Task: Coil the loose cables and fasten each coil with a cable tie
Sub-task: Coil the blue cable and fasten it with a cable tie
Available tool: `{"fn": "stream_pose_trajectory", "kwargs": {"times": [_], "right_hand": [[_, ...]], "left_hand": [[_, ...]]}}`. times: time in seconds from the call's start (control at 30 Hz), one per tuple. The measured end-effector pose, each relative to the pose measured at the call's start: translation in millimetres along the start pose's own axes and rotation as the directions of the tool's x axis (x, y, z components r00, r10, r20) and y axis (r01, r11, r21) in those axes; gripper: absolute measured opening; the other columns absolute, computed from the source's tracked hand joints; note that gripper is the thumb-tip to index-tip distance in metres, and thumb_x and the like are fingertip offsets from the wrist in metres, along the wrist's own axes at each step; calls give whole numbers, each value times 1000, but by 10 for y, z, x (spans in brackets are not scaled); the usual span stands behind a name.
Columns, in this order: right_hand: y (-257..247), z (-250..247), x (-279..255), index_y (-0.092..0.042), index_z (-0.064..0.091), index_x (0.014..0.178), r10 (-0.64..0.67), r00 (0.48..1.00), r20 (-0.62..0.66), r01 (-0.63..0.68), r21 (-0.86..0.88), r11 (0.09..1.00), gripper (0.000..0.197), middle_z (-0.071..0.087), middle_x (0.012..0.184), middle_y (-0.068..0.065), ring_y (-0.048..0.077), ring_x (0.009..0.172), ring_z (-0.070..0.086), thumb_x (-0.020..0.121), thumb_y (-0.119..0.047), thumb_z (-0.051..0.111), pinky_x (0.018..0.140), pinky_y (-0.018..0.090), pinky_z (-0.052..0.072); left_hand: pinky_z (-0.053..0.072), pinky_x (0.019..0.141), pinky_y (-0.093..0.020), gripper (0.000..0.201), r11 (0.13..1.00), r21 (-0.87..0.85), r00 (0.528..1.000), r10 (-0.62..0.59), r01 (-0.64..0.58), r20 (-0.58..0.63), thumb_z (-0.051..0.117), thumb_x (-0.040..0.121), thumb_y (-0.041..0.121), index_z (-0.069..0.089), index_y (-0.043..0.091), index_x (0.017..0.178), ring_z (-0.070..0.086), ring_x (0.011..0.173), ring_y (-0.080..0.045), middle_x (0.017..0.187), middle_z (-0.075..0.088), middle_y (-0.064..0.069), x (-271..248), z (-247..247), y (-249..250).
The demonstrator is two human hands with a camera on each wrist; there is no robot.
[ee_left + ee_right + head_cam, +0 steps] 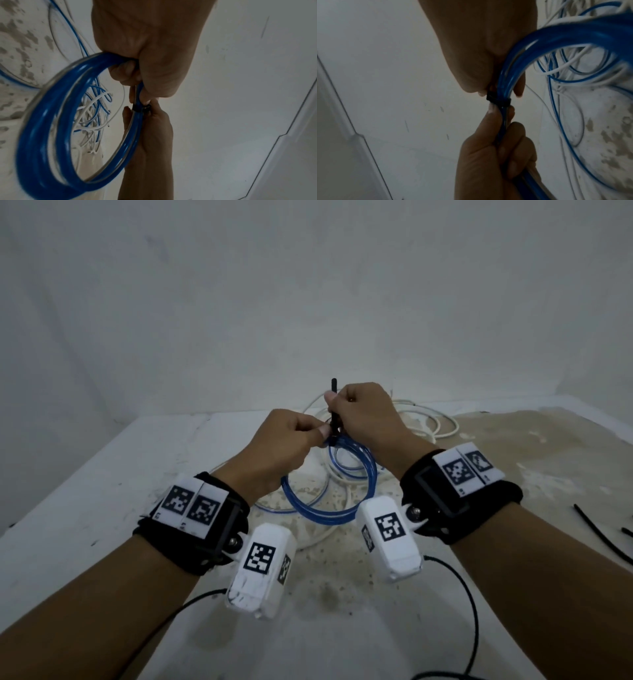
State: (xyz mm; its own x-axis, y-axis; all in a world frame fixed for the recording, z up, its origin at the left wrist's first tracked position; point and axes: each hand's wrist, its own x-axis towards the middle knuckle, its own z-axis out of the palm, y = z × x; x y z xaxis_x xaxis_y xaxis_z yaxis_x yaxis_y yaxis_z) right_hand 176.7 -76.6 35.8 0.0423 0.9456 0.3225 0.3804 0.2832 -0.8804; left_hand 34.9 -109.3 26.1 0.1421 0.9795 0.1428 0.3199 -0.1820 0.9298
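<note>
A blue cable coil (342, 501) hangs above the table between both hands. My left hand (320, 436) grips the bundled strands just below a black cable tie (498, 100) that is wrapped round the coil. My right hand (334, 405) pinches the tie's tail (333, 390), which sticks straight up. In the left wrist view the tie band (139, 108) sits between the two hands, on the blue coil (42, 121). In the right wrist view the coil (573, 35) curves away to the right. The tie's head is partly hidden by fingertips.
Loose white cables (431, 422) and thin blue ones (96, 102) lie tangled on the stained white table (102, 474) behind and under the coil. Spare black cable ties (596, 532) lie at the right edge. A white wall stands behind.
</note>
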Motion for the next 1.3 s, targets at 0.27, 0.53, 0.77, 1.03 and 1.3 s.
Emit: {"fn": "stream_pose_trajectory", "kwargs": {"times": [0.27, 0.53, 0.77, 1.03, 1.3], "right_hand": [[30, -7, 28, -4, 64, 72, -24, 999, -43, 21, -66, 998, 37, 66, 64, 8, 24, 64, 63, 97, -31, 59, 74, 42, 56], [55, -124, -33, 1, 62, 76, 18, 999, 45, -22, 88, 996, 37, 60, 63, 5, 15, 58, 56, 95, -31, 65, 66, 35, 52], [23, -270, -84, 4, 72, 87, 13, 966, 259, -80, 251, 965, 18, 74, 85, 16, 23, 75, 70, 82, -11, 79, 77, 35, 60], [51, -207, -129, 8, 66, 83, 33, 966, 258, -101, 253, 962, 24, 70, 79, 19, 21, 68, 68, 83, -12, 78, 69, 31, 61], [0, -209, -92, 3, 67, 79, 35, 987, 157, -78, 281, 957, 21, 69, 73, 16, 21, 64, 65, 92, -14, 69, 71, 37, 58]], "left_hand": [[34, 42, -6, 14, 990, -138, 995, 8, -22, -104, 58, 96, 4, 66, -4, 105, 48, 38, 2, 75, 62, -12, -27, 75, -39], [32, 40, -11, 13, 981, -195, 991, -29, 2, -134, 58, 96, 6, 69, 0, 96, 39, 38, -2, 70, 60, -9, -12, 146, 35], [26, 39, -21, 12, 962, -251, 975, -153, 109, -163, 63, 94, 8, 69, -1, 90, 30, 45, -12, 82, 60, -22, 50, 33, 60], [24, 38, -20, 15, 917, -361, 956, -241, 168, -168, 63, 90, 0, 62, 1, 75, 29, 41, -9, 84, 50, -20, 53, 58, 48], [27, 38, -18, 23, 969, -244, 970, -92, 35, -224, 73, 88, 18, 69, -5, 85, 31, 37, -6, 46, 52, 8, 41, 51, 102]]}}
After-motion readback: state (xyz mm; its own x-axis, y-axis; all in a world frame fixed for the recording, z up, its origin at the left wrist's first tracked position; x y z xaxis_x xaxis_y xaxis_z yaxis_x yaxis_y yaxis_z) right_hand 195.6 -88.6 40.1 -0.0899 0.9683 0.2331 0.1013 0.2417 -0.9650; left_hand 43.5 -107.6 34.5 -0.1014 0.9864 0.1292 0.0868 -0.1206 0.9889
